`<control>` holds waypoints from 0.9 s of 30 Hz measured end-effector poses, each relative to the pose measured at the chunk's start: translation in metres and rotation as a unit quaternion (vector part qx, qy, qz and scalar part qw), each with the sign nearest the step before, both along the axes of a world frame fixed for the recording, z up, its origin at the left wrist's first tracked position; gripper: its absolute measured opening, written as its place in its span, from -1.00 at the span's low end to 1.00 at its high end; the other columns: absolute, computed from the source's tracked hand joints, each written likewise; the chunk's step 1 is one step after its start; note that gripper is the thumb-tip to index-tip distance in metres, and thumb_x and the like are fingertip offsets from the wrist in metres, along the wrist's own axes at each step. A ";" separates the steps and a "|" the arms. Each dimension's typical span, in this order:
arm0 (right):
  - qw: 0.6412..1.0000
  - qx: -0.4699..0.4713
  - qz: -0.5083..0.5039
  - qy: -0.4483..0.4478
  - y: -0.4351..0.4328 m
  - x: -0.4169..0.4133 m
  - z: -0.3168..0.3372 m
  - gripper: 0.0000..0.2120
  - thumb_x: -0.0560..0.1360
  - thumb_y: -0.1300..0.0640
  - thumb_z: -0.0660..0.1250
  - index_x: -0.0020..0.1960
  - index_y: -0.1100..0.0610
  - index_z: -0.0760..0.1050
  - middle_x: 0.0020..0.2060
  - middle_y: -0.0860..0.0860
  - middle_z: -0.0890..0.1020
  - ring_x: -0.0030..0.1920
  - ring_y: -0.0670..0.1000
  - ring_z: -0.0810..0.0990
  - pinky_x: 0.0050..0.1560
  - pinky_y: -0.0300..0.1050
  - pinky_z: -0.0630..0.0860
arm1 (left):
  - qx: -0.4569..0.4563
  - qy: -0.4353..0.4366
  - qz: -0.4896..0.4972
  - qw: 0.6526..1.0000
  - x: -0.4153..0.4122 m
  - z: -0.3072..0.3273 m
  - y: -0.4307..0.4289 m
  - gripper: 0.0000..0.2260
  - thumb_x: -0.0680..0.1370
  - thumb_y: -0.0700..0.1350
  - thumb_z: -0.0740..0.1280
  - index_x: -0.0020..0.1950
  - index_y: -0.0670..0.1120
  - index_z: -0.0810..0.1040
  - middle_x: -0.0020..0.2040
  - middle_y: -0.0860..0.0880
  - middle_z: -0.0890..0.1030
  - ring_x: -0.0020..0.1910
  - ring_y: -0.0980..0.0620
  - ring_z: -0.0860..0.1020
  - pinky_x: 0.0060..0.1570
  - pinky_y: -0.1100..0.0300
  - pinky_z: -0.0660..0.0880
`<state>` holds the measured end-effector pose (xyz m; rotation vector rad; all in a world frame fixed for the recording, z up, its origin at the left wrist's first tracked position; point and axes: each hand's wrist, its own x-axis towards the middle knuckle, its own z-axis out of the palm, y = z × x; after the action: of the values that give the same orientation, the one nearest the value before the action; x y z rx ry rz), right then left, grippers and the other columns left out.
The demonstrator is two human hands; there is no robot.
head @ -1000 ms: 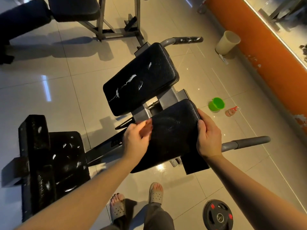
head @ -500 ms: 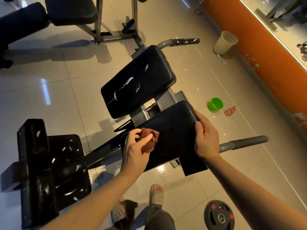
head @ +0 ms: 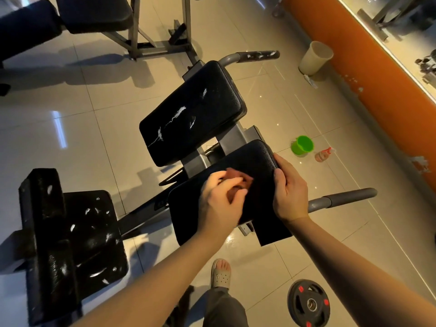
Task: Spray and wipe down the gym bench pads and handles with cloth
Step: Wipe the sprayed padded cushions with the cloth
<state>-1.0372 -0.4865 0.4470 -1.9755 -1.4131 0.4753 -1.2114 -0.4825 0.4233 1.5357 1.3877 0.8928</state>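
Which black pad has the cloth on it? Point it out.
The near pad: left hand holds the reddish cloth on it, right hand grips its edge. The streaked pad beyond is untouched.

Commercial gym. Black vinyl pad (head: 193, 114) with cracked, worn patches sits on a grey steel machine, with a grip-covered handle (head: 342, 197) sticking out the side. A second padded bench (head: 94, 13) on a welded steel frame (head: 134, 24) stands behind it. A black weight plate (head: 308, 303) with red inserts lies on the glossy tiled floor (head: 70, 114). An orange wall band (head: 377, 86) runs along the right, with more metal equipment above it, blurred.
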 end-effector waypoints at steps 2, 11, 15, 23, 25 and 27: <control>1.000 0.002 0.000 0.003 0.000 0.001 0.000 -0.56 0.67 0.03 0.04 0.49 0.05 0.44 0.34 0.00 0.59 0.32 -0.02 0.50 0.39 0.06 0.43 | 0.068 0.010 -0.065 0.996 0.015 0.015 0.002 -0.77 0.58 -0.07 0.41 0.24 0.05 0.66 0.34 0.08 0.46 0.30 0.13 0.37 0.22 0.21 0.48; 1.000 -0.002 -0.001 0.001 0.000 0.000 -0.001 -0.55 0.69 0.01 0.00 0.50 0.04 0.42 0.33 -0.01 0.59 0.32 -0.01 0.49 0.43 0.09 0.41 | -0.070 0.092 0.029 0.993 -0.079 -0.056 0.008 -0.83 0.59 -0.20 0.40 0.14 -0.05 0.71 0.24 0.12 0.46 0.29 -0.02 0.46 0.18 0.00 0.59; 1.000 0.008 0.003 -0.005 0.000 0.000 0.000 -0.55 0.68 0.02 0.01 0.49 0.04 0.44 0.32 -0.01 0.59 0.31 -0.01 0.50 0.40 0.05 0.43 | -0.017 0.041 0.034 0.998 -0.019 -0.010 0.038 -0.85 0.61 -0.15 0.36 0.12 -0.04 0.70 0.24 0.11 0.46 0.28 0.02 0.45 0.06 0.30 0.50; 1.000 0.010 0.007 -0.006 0.000 0.001 0.000 -0.56 0.68 0.02 0.02 0.49 0.02 0.43 0.32 -0.02 0.59 0.29 -0.08 0.49 0.38 -0.03 0.40 | 0.105 0.051 -0.138 0.984 -0.041 -0.024 -0.002 -0.76 0.57 -0.23 0.40 0.19 -0.01 0.70 0.34 0.10 0.43 0.30 0.08 0.41 0.24 0.05 0.55; 1.000 0.006 0.003 0.002 0.000 -0.001 0.000 -0.55 0.68 0.01 0.01 0.49 0.01 0.42 0.32 -0.03 0.59 0.28 -0.14 0.45 0.38 -0.06 0.38 | 0.028 0.066 -0.079 0.994 -0.073 -0.049 -0.007 -0.76 0.56 -0.24 0.42 0.18 0.01 0.70 0.30 0.18 0.41 0.31 0.10 0.40 0.24 0.01 0.57; 1.000 0.002 0.001 0.008 0.000 0.000 -0.001 -0.56 0.68 -0.01 0.00 0.50 -0.02 0.41 0.32 -0.05 0.58 0.27 -0.17 0.43 0.37 -0.08 0.37 | -0.026 0.089 -0.036 0.995 -0.076 -0.055 0.003 -0.80 0.58 -0.20 0.41 0.16 0.02 0.69 0.28 0.15 0.44 0.30 0.04 0.43 0.20 -0.01 0.59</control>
<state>-1.0373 -0.4866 0.4456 -1.9629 -1.4054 0.4893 -1.2874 -0.4791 0.3680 1.6474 1.4592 0.6838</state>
